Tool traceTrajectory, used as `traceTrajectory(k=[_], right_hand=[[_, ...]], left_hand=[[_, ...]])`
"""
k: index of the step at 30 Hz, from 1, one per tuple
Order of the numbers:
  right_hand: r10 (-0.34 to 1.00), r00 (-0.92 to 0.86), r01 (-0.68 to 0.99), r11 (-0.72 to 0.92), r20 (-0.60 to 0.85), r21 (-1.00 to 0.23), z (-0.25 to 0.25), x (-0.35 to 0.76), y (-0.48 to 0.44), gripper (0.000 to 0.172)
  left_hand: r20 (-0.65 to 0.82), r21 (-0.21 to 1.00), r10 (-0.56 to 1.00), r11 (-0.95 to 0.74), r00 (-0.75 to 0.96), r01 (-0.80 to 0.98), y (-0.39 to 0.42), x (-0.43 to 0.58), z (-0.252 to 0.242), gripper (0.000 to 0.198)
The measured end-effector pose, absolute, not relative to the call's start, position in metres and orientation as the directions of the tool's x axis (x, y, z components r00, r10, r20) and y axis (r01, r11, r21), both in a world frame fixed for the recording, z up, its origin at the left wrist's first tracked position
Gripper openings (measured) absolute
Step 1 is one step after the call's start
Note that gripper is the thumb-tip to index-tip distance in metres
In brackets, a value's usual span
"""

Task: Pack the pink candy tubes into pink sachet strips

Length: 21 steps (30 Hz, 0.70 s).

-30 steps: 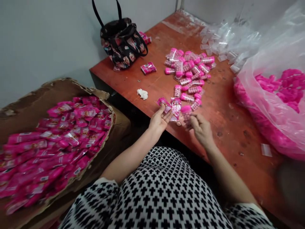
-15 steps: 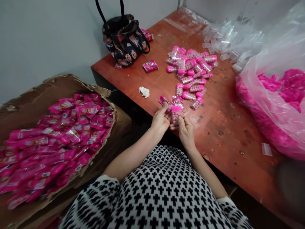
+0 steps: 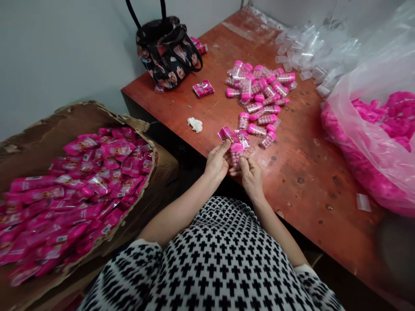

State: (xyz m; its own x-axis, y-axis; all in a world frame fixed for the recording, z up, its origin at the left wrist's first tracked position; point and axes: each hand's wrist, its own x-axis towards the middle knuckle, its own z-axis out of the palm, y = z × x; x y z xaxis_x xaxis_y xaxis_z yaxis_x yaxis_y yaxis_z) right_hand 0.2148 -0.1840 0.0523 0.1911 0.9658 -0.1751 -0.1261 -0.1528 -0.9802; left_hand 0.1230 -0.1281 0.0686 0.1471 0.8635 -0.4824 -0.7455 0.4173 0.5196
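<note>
At the table's front edge, my right hand (image 3: 252,177) pinches a small clear bottle (image 3: 236,159) of pink balls with a pink cap. The bottle is tilted, its cap pointing away from me. My left hand (image 3: 218,162) is closed at the bottle's left side, thumb on top, with a pink printed plastic sleeve (image 3: 226,133) at its thumb tip. Its other fingers are partly hidden behind the bottle. Just beyond the cap, another pink printed sleeve (image 3: 242,138) lies on the table. Filled bottles (image 3: 256,88) are heaped farther back.
A torn cardboard box (image 3: 142,125) of wrapped pink bottles (image 3: 97,172) stands at left. On the table (image 3: 298,216) are a floral handbag (image 3: 171,60), a sleeve stack (image 3: 203,88), crumpled tissue (image 3: 195,125), clear empty containers (image 3: 311,52) and a plastic bag (image 3: 356,160) of pink caps.
The sleeve at my left thumb has turned and now shows more of its printed face. The bottle has shifted slightly left and toward me, with both hands still around it.
</note>
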Motion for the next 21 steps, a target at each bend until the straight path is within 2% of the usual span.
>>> traceTrajectory(k=[5,14,18,21], right_hand=[[0.973,0.178,-0.097,-0.133,-0.149,-0.986,0.055,0.216,-0.183,0.032],[0.97,0.239,-0.013,-0.046,-0.047,-0.999,0.047,0.214,-0.184,0.032],[0.983,0.16,-0.114,-0.073,-0.091,-0.991,0.048,0.217,-0.181,0.03],[0.981,0.174,-0.127,-0.068,-0.089,-0.99,0.048,0.219,-0.18,0.031]], left_hand=[[-0.359,0.658,0.913,0.396,0.196,-0.64,-0.125,0.113,0.068,0.038],[-0.354,0.69,0.891,0.453,0.283,-0.564,-0.124,0.112,0.071,0.036],[-0.319,0.752,0.894,0.44,0.314,-0.491,-0.123,0.111,0.072,0.03],[-0.31,0.779,0.915,0.399,0.257,-0.484,-0.124,0.113,0.072,0.028]])
